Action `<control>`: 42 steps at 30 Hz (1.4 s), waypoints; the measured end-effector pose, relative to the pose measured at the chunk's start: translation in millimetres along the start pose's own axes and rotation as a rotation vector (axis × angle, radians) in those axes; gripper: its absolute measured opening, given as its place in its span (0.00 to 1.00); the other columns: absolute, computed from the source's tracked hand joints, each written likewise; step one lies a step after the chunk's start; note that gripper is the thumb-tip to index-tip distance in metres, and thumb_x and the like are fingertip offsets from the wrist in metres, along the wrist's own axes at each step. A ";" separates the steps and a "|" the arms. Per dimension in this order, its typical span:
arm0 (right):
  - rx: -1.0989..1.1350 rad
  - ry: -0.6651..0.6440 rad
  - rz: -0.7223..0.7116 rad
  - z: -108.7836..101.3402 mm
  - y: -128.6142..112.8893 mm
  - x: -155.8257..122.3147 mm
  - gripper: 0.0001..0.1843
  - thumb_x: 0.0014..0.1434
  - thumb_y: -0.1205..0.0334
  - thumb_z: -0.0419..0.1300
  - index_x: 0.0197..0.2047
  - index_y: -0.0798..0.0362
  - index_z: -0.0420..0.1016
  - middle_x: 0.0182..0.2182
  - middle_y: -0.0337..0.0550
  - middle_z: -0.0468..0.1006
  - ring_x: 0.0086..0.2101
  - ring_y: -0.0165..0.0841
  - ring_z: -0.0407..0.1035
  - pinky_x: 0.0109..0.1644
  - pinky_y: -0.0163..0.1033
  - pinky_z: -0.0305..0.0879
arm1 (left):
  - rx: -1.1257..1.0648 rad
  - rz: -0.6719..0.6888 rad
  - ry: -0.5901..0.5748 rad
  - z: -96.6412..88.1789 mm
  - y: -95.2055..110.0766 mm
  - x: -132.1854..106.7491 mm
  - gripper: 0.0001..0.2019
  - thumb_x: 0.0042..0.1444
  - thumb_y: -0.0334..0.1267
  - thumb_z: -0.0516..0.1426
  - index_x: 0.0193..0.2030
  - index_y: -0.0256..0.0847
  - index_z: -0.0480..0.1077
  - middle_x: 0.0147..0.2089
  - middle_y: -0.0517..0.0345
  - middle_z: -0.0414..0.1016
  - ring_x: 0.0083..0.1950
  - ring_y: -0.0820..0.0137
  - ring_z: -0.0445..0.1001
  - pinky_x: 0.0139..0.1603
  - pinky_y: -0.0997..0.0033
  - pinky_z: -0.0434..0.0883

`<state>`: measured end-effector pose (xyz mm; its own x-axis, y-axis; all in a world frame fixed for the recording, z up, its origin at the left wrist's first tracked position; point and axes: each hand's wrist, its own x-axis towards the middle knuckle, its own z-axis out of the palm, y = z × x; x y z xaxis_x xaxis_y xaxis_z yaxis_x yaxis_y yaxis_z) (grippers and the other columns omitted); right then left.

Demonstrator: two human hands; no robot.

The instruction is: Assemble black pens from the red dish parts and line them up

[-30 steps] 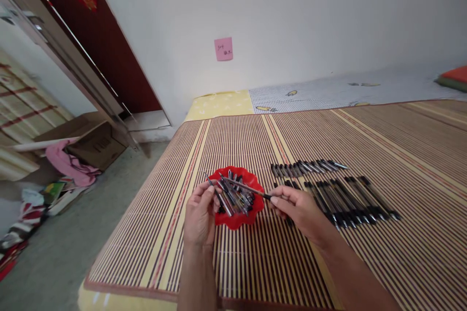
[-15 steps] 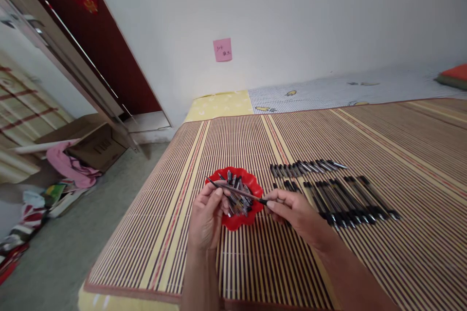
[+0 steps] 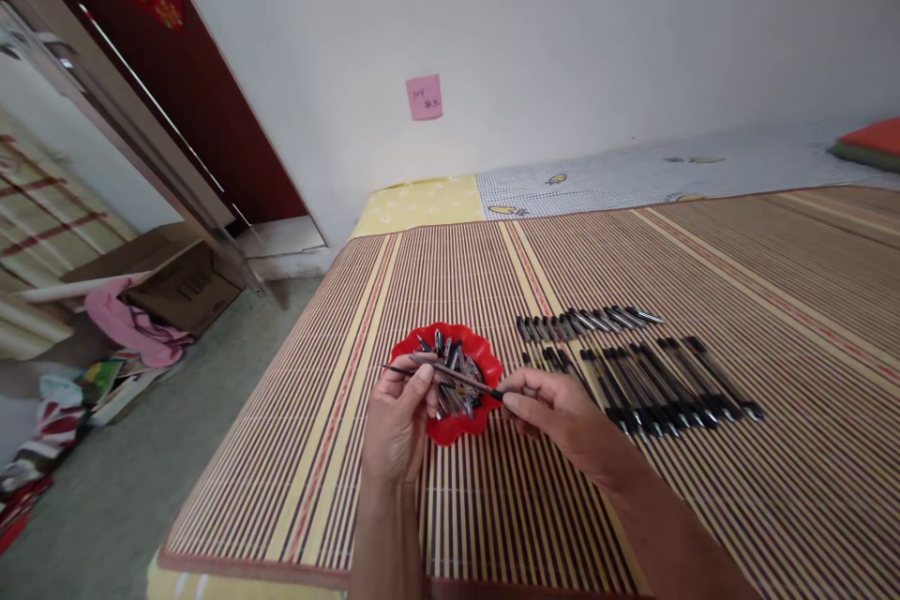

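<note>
A slim pen (image 3: 465,379) is held slantwise between my two hands, above the red bowl. My left hand (image 3: 400,412) pinches its left part between thumb and fingers, and a thin dark tip sticks out past the fingers. The black right end of the pen sits in the closed fingertips of my right hand (image 3: 562,417). Whether the dark tip belongs to the same piece I cannot tell. Beneath lies the scalloped red bowl (image 3: 450,431), filled with several short clear and black pen parts, partly covered by my left fingers.
To the right, a row of long pens with black ends (image 3: 651,389) lies on the striped mat (image 3: 316,450). Behind it is a row of short pen parts (image 3: 583,323). A pink note (image 3: 424,97) is on the wall. A cardboard box (image 3: 193,286) stands on the floor at left.
The dark tip at my left hand has dipped and reaches further left. My right hand has come slightly left with the pen's black end. The view has shifted a little.
</note>
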<state>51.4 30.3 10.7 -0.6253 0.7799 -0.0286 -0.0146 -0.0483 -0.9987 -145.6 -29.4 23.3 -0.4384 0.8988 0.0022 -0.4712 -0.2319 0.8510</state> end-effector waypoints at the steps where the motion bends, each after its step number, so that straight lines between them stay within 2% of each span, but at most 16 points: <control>1: 0.006 0.002 -0.005 -0.2 0.5 0.1 0.11 0.61 0.55 0.62 0.40 0.54 0.77 0.28 0.38 0.74 0.28 0.29 0.66 0.32 0.36 0.62 | 0.005 -0.005 -0.001 0.2 0.2 -0.2 0.11 0.48 0.35 0.70 0.38 0.35 0.78 0.29 0.58 0.75 0.23 0.81 0.66 0.23 0.83 0.65; 5: 0.035 0.044 0.005 -1.6 -0.2 0.2 0.11 0.60 0.55 0.63 0.42 0.53 0.77 0.27 0.37 0.73 0.27 0.28 0.65 0.32 0.35 0.63 | 0.028 -0.027 -0.019 0.7 -0.9 -1.2 0.12 0.50 0.35 0.69 0.40 0.35 0.78 0.29 0.59 0.74 0.23 0.81 0.66 0.24 0.83 0.64; 13: -0.043 0.115 -0.039 -5.3 -2.2 -1.1 0.10 0.59 0.56 0.64 0.41 0.53 0.78 0.27 0.37 0.72 0.27 0.28 0.63 0.30 0.34 0.60 | 0.055 -0.050 -0.044 5.5 -6.3 -1.6 0.13 0.52 0.35 0.67 0.44 0.34 0.77 0.30 0.60 0.74 0.23 0.82 0.64 0.24 0.82 0.63; 20: -0.081 0.227 -0.035 -18.9 0.8 -0.2 0.11 0.59 0.55 0.62 0.41 0.54 0.76 0.24 0.35 0.70 0.25 0.29 0.62 0.29 0.36 0.60 | 0.078 -0.107 0.041 4.3 -11.6 3.0 0.16 0.50 0.35 0.66 0.45 0.32 0.74 0.40 0.48 0.80 0.35 0.71 0.77 0.35 0.75 0.73; 24: -0.090 0.244 -0.038 -22.9 4.7 0.1 0.12 0.59 0.55 0.61 0.42 0.54 0.76 0.23 0.35 0.69 0.25 0.29 0.62 0.29 0.37 0.59 | 0.237 -0.017 0.109 -2.6 -17.7 6.4 0.15 0.51 0.35 0.64 0.45 0.32 0.73 0.36 0.51 0.80 0.25 0.77 0.73 0.25 0.79 0.69; 26: -0.086 0.239 -0.037 -22.6 4.8 0.5 0.11 0.59 0.56 0.61 0.41 0.54 0.76 0.23 0.35 0.70 0.25 0.29 0.62 0.30 0.37 0.59 | 0.262 0.014 0.150 -6.6 -19.6 8.1 0.14 0.52 0.34 0.63 0.45 0.32 0.72 0.35 0.52 0.80 0.24 0.78 0.72 0.24 0.79 0.68; 31: -0.095 0.217 -0.020 -24.5 2.8 0.7 0.12 0.60 0.55 0.61 0.42 0.54 0.76 0.24 0.37 0.70 0.26 0.30 0.63 0.30 0.37 0.61 | 0.255 -0.071 0.175 -11.4 -20.9 10.5 0.12 0.56 0.33 0.62 0.47 0.33 0.72 0.40 0.48 0.81 0.34 0.70 0.80 0.38 0.70 0.77; 34: -0.069 0.183 -0.024 -27.3 1.7 -0.6 0.12 0.61 0.55 0.61 0.43 0.54 0.75 0.25 0.37 0.71 0.26 0.30 0.64 0.31 0.37 0.62 | 0.287 -0.053 0.189 -8.5 -20.2 9.8 0.14 0.55 0.34 0.64 0.48 0.34 0.72 0.42 0.47 0.81 0.37 0.68 0.81 0.42 0.68 0.78; 38: -0.014 0.160 -0.037 -28.1 -0.3 -2.7 0.11 0.61 0.55 0.61 0.43 0.53 0.75 0.25 0.37 0.72 0.26 0.29 0.64 0.31 0.37 0.63 | 0.404 0.058 0.236 -4.1 -18.2 8.2 0.17 0.48 0.38 0.68 0.44 0.34 0.73 0.34 0.52 0.80 0.31 0.69 0.80 0.33 0.71 0.77; 42: -0.017 0.159 -0.021 -26.3 -2.4 -4.2 0.11 0.62 0.56 0.61 0.44 0.53 0.76 0.25 0.37 0.72 0.26 0.29 0.64 0.32 0.36 0.63 | 0.527 0.085 0.248 -3.5 -15.8 6.7 0.19 0.49 0.44 0.66 0.45 0.34 0.75 0.30 0.56 0.78 0.21 0.73 0.72 0.20 0.75 0.68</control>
<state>74.6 43.6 12.1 -0.4935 0.8697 -0.0121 -0.0126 -0.0211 -0.9997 -143.7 -21.0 8.0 -0.6536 0.7567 0.0128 -0.0101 -0.0256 0.9996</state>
